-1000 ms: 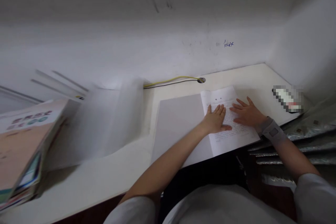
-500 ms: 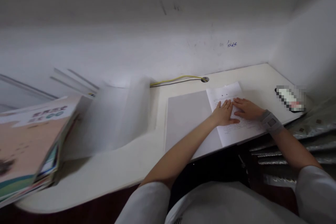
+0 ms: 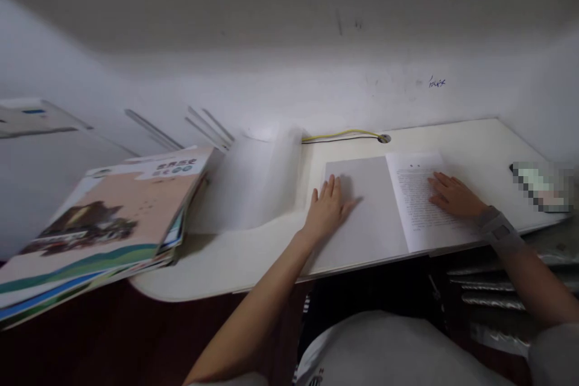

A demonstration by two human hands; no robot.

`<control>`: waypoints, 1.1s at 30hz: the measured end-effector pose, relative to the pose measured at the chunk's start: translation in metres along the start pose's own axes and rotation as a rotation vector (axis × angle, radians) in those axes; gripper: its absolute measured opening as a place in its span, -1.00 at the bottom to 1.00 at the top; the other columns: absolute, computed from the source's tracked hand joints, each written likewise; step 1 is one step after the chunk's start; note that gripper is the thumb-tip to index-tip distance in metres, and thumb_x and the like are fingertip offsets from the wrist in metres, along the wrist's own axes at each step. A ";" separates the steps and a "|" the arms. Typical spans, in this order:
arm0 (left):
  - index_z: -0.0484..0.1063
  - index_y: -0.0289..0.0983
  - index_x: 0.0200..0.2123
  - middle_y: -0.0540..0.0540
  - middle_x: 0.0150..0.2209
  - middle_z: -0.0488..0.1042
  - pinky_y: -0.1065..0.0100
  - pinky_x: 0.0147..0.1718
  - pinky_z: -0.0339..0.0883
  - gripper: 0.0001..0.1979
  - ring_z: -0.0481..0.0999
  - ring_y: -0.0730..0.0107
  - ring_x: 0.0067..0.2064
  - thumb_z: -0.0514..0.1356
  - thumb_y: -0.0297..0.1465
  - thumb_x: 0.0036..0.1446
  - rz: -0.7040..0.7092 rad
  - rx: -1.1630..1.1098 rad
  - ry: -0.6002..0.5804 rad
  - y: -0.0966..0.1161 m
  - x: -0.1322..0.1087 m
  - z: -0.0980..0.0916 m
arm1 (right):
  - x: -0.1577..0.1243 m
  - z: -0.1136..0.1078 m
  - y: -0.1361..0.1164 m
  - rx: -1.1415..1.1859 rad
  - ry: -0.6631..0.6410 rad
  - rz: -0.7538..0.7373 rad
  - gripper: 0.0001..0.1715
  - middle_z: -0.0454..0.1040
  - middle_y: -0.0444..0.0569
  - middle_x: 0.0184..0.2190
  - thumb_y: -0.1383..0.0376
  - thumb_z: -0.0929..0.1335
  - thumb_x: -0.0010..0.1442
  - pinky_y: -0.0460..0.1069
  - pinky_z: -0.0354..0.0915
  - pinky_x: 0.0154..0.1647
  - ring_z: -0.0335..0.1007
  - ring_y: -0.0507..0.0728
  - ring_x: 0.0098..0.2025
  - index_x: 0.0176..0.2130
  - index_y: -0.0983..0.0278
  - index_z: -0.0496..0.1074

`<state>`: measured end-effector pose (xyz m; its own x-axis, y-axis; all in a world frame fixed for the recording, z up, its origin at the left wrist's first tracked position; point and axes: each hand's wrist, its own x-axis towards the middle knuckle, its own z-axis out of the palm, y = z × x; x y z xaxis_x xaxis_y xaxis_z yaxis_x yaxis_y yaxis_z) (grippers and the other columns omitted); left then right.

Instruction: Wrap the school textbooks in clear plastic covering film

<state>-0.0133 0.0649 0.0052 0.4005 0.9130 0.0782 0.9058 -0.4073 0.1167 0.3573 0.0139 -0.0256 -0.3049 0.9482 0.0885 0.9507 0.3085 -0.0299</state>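
Note:
An open booklet lies on the white desk, with a blank grey left page and a printed white right page. My left hand rests flat on the left edge of the grey page, fingers stretched out. My right hand lies flat on the printed page, fingers spread, a grey band on its wrist. Neither hand holds anything.
A stack of colourful books sits at the desk's left end, overhanging its edge. Blurred translucent sheets lie between the stack and the booklet. A yellow cable runs to a desk grommet. A pixelated dark object lies far right.
My left hand slid left from the printed page onto the grey page. My right hand stayed on the printed page. The view swung left, showing more of the book stack.

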 end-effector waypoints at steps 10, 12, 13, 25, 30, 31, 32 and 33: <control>-0.15 -0.44 0.28 -0.49 0.24 0.10 0.01 0.11 0.14 -0.29 0.13 0.03 0.26 -0.19 -0.04 0.25 0.023 -0.208 0.187 -0.032 -0.013 0.038 | -0.007 -0.010 -0.056 0.018 0.026 -0.145 -0.42 0.13 0.09 0.26 0.07 0.12 0.29 0.30 0.02 0.19 -0.05 0.31 0.29 0.22 0.22 0.16; -0.17 -0.44 0.28 -0.46 0.24 0.11 0.00 0.11 0.12 -0.30 0.17 0.05 0.24 -0.20 -0.06 0.26 0.017 -0.206 0.189 -0.034 -0.013 0.039 | -0.008 -0.009 -0.061 0.012 0.030 -0.140 -0.44 0.20 0.05 0.22 0.08 0.14 0.29 0.32 -0.02 0.21 -0.02 0.30 0.29 0.21 0.20 0.18; -0.18 -0.44 0.29 -0.45 0.24 0.11 0.00 0.12 0.11 -0.31 0.17 0.05 0.24 -0.22 -0.07 0.27 0.006 -0.196 0.180 -0.034 -0.014 0.039 | -0.008 -0.008 -0.062 0.007 0.032 -0.129 -0.44 0.23 0.05 0.21 0.08 0.14 0.29 0.32 -0.03 0.21 -0.01 0.30 0.28 0.20 0.21 0.19; -0.31 -0.42 0.32 -0.44 0.26 0.05 -0.11 0.14 -0.03 -0.26 0.13 0.01 0.26 -0.34 -0.03 0.25 -0.032 -0.048 0.122 -0.030 -0.021 0.036 | -0.014 -0.004 -0.048 -0.009 0.020 -0.090 -0.40 0.18 0.07 0.24 0.08 0.14 0.29 0.33 -0.04 0.21 -0.04 0.29 0.29 0.24 0.22 0.12; -0.26 -0.42 0.32 -0.42 0.26 0.08 -0.13 0.15 -0.06 -0.27 0.12 0.02 0.26 -0.35 -0.03 0.25 -0.042 -0.045 0.095 -0.032 -0.021 0.037 | -0.014 -0.007 -0.044 -0.001 -0.015 -0.102 -0.40 0.16 0.07 0.24 0.08 0.14 0.29 0.34 -0.05 0.21 -0.06 0.30 0.30 0.24 0.23 0.12; -0.24 -0.42 0.32 -0.42 0.25 0.09 -0.13 0.16 -0.07 -0.26 0.12 0.03 0.26 -0.36 -0.03 0.25 -0.045 -0.044 0.087 -0.033 -0.021 0.038 | -0.014 -0.007 -0.043 0.000 -0.021 -0.102 -0.40 0.16 0.07 0.25 0.08 0.14 0.29 0.35 -0.05 0.21 -0.06 0.30 0.30 0.24 0.24 0.12; -0.23 -0.42 0.32 -0.42 0.25 0.09 -0.13 0.17 -0.08 -0.27 0.11 0.03 0.27 -0.36 -0.03 0.25 -0.048 -0.042 0.079 -0.033 -0.021 0.038 | -0.014 -0.007 -0.042 0.002 -0.026 -0.101 -0.40 0.15 0.07 0.25 0.08 0.14 0.29 0.36 -0.05 0.21 -0.06 0.31 0.30 0.24 0.25 0.12; -0.21 -0.42 0.31 -0.42 0.26 0.09 -0.13 0.17 -0.09 -0.27 0.11 0.04 0.27 -0.35 -0.04 0.25 -0.051 -0.041 0.073 -0.034 -0.021 0.038 | -0.014 -0.008 -0.041 0.004 -0.033 -0.102 -0.40 0.15 0.07 0.25 0.09 0.15 0.29 0.36 -0.05 0.21 -0.05 0.31 0.30 0.24 0.25 0.12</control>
<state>-0.0469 0.0604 -0.0383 0.3411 0.9291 0.1429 0.9179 -0.3620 0.1626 0.3232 -0.0128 -0.0178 -0.4020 0.9138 0.0586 0.9144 0.4039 -0.0268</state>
